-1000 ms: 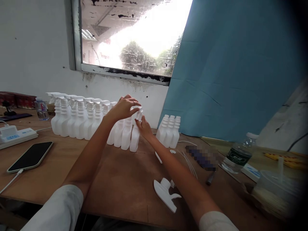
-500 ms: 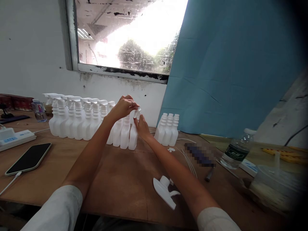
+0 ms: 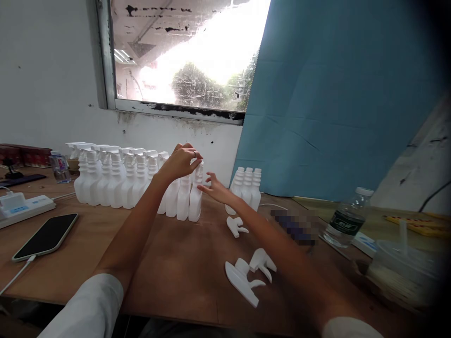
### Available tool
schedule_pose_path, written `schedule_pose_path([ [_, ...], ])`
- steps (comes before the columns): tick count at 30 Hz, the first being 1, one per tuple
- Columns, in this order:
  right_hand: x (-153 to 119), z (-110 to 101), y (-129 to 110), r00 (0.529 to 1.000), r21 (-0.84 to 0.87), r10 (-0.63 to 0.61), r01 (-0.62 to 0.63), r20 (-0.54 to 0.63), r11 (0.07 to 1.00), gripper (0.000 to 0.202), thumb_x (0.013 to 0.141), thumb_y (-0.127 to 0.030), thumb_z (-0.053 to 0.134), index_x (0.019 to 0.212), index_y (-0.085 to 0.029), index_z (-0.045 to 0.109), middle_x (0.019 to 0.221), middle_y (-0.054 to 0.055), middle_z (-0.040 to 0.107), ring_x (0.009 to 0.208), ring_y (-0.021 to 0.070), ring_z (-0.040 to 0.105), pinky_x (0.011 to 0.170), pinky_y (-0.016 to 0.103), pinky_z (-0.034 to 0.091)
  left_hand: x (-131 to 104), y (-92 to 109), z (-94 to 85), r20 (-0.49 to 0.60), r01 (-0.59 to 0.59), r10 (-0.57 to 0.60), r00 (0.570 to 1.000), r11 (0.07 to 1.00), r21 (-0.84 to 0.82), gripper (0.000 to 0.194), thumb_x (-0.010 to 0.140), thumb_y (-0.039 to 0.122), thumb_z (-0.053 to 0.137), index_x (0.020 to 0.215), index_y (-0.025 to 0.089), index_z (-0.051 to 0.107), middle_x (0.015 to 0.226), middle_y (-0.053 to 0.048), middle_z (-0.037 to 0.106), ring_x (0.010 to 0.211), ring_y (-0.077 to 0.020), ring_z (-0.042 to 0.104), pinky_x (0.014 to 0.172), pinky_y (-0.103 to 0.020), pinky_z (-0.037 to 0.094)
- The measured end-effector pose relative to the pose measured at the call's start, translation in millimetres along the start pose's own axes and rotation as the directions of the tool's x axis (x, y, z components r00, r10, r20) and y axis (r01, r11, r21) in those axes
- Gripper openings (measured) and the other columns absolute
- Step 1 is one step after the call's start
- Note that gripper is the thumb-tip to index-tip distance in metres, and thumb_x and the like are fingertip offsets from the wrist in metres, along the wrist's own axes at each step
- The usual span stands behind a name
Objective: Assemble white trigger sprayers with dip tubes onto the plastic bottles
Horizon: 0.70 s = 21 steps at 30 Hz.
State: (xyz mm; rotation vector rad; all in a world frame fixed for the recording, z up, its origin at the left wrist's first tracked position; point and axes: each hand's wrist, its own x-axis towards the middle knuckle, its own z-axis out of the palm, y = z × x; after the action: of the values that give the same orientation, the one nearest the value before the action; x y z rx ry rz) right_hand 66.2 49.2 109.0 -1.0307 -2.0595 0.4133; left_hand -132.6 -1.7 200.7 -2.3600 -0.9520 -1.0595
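My left hand [image 3: 181,161] reaches over the top of the end white spray bottle [image 3: 195,204], fingertips pinched at a trigger spray head mostly hidden beneath them. Just right of that bottle, my right hand [image 3: 216,188] is open, thumb and fingers apart, with the thumb tip close to the bottle's side; whether it touches, I cannot tell. White bottles [image 3: 116,183] stand in rows to the left, many with spray heads on top. Three loose spray heads lie on the table: one near the small bottle group [image 3: 237,226], one large [image 3: 242,281] and one beside my right forearm [image 3: 262,263].
A few uncapped bottles [image 3: 248,183] stand right of my hands. Farther right are a water bottle [image 3: 347,220] and a lidded cup [image 3: 401,272]. On the left lie a phone [image 3: 45,237] with a cable, a power strip [image 3: 28,209] and a small bottle [image 3: 60,166].
My right hand has let go near the bottle's neck and moved right and down, its fingers opening. My left hand stays at the bottle top. More loose spray heads now show beside my right forearm.
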Motion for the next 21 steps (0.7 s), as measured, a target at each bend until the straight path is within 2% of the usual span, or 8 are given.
schedule_pose_path([
  [2,-18,-27,12,1.0,-0.061,-0.005,0.006,0.03,0.998,0.05,0.076,-0.048,0.068,0.114,-0.019,0.054,0.103,0.008,0.064,0.07,0.0154,0.059,0.066,0.03,0.046,0,3,0.8,0.003,0.006,-0.006,1.0,1.0,0.019,0.025,0.091,0.025,0.049,0.098,0.017,0.072,0.095,-0.007,0.073,0.107,-0.0248,0.056,0.094,-0.04,0.033],
  [4,-42,-53,28,0.998,-0.132,-0.038,0.046,0.059,0.99,0.029,0.081,-0.045,0.062,0.091,-0.019,0.064,0.089,0.005,0.068,0.072,0.0171,0.06,0.067,0.03,0.046,1,7,3.0,0.006,0.005,-0.005,1.0,1.0,0.03,0.026,0.092,0.025,0.048,0.098,0.016,0.072,0.096,-0.007,0.073,0.107,-0.025,0.056,0.094,-0.04,0.033],
  [8,-93,-94,71,0.97,-0.277,0.155,-0.099,0.187,0.956,0.03,0.085,-0.042,0.052,0.078,-0.017,0.067,0.075,0.005,0.069,0.069,0.0181,0.061,0.062,0.028,0.044,2,15,6.7,0.001,0.019,-0.019,1.0,0.997,0.076,0.028,0.094,0.027,0.047,0.108,0.014,0.068,0.1,-0.008,0.072,0.109,-0.0256,0.056,0.096,-0.042,0.033],
  [12,-124,-111,109,0.956,-0.351,0.229,-0.153,0.186,0.924,0.023,0.079,-0.032,0.056,0.068,-0.015,0.067,0.071,0.009,0.07,0.067,0.0205,0.061,0.063,0.031,0.044,6,33,6.2,-0.126,0.066,-0.047,0.991,0.986,0.152,0.035,0.094,0.029,0.048,0.124,0.013,0.058,0.119,-0.013,0.065,0.115,-0.029,0.051,0.096,-0.045,0.035],
  [15,-131,-113,128,0.957,-0.362,0.223,-0.144,0.187,0.921,0.016,0.075,-0.024,0.057,0.077,-0.016,0.07,0.081,0.009,0.073,0.072,0.0218,0.063,0.067,0.032,0.048,10,60,14.4,-0.177,0.015,-0.002,0.984,0.998,0.067,0.031,0.096,0.028,0.044,0.119,0.013,0.06,0.117,-0.011,0.064,0.112,-0.0257,0.053,0.097,-0.042,0.037],
  [18,-132,-110,140,0.966,-0.36,0.18,-0.104,0.184,0.927,0.027,0.074,-0.016,0.054,0.094,-0.017,0.072,0.1,0.011,0.072,0.088,0.0249,0.065,0.08,0.036,0.05,5,91,46.6,0.03,-0.169,0.176,0.984,0.971,-0.167,0.029,0.098,0.031,0.041,0.11,0.015,0.063,0.106,-0.007,0.067,0.102,-0.0194,0.058,0.092,-0.033,0.043],
  [19,-132,-108,143,0.969,-0.36,0.16,-0.083,0.189,0.929,0.031,0.073,-0.014,0.053,0.097,-0.017,0.072,0.104,0.011,0.071,0.094,0.0256,0.064,0.085,0.038,0.05,1,100,63.1,0.118,-0.207,0.239,0.964,0.95,-0.233,0.03,0.098,0.034,0.041,0.11,0.016,0.063,0.106,-0.007,0.067,0.102,-0.019,0.058,0.09,-0.031,0.045],
  [21,-134,-105,148,0.972,-0.363,0.117,-0.036,0.204,0.931,0.035,0.072,-0.01,0.051,0.099,-0.018,0.072,0.107,0.011,0.07,0.102,0.026,0.063,0.092,0.04,0.048,-13,114,100.6,0.286,-0.199,0.276,0.918,0.942,-0.27,0.032,0.096,0.037,0.044,0.114,0.017,0.062,0.11,-0.008,0.066,0.105,-0.0211,0.058,0.09,-0.032,0.046],
])
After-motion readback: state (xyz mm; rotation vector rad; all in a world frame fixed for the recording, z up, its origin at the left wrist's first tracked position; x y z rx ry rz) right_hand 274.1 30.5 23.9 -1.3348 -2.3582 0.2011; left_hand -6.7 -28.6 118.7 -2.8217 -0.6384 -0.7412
